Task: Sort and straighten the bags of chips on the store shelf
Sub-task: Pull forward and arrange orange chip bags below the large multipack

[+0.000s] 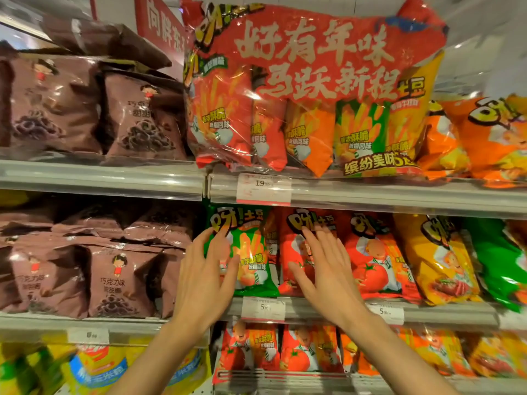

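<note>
Both forearms rise from the bottom edge toward the middle shelf (313, 307). Left hand (204, 276): fingers straight and spread, holding nothing, fingertips resting on the left part of the green bag (251, 252) — the thumb lies across its front. Right hand (322, 269): fingers likewise straight and apart, gripping nothing, laid flat against the red bag (293, 243) just right of the green one. Slight motion blur marks the right fingertips.

Green bag: upright at the left end of the middle shelf's chip row, above a price tag (263, 308) reading 5. Red bag: upright, touching the green bag's right side, partly hidden by the right hand. Further right on that shelf stand a tomato bag (376, 258), a yellow bag (436, 258) and a second green pack (496, 260) — each leaning against its neighbour.

Upper shelf: a large multipack (310, 89) in clear wrap with a red banner of Chinese characters stands above a tag (263, 189) reading 19; orange bags (484, 138) sit to its right. Brown bags (71, 104) with a cartoon figure fill the left bay on the upper and middle levels. Lower shelf: more red bags below the hands, yellow packs (94, 366) at lower left.
</note>
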The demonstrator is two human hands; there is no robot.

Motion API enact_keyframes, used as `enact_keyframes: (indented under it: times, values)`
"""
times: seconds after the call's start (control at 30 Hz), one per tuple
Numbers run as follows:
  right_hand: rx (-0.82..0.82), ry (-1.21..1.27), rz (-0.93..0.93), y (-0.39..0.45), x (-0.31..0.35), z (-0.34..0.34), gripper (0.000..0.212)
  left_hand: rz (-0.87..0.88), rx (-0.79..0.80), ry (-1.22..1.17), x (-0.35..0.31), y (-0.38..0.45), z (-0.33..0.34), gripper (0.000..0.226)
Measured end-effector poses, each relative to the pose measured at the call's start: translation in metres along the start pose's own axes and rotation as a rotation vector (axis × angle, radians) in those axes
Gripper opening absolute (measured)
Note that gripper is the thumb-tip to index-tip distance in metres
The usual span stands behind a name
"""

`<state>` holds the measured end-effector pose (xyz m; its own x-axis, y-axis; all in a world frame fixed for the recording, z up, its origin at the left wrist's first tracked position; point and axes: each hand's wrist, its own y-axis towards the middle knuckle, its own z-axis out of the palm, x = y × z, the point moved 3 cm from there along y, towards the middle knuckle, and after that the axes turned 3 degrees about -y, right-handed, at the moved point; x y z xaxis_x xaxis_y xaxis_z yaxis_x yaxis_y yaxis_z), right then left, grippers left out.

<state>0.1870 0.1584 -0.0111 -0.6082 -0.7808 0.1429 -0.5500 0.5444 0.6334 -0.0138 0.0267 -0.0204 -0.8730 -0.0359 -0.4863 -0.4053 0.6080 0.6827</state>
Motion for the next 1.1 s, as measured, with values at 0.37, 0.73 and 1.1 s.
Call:
enact_keyframes:
  times: [0.37, 0.73, 1.1]
  values:
    - [0.091, 0.156, 0.443, -0.015, -0.114, -0.073, 0.074, 0.155, 0.222, -0.061, -0.116, -0.001, 0.067, 0.048]
    - [0.087, -0.057, 0.107, -0.03, -0.189, -0.088, 0.047, 0.039, 0.46, 0.247, -0.202, 0.029, 0.181, 0.068]
    - [0.023, 0.167, 0.111, -0.033, -0.223, -0.093, 0.037, 0.031, 0.427, 0.286, -0.205, 0.037, 0.2, 0.067]
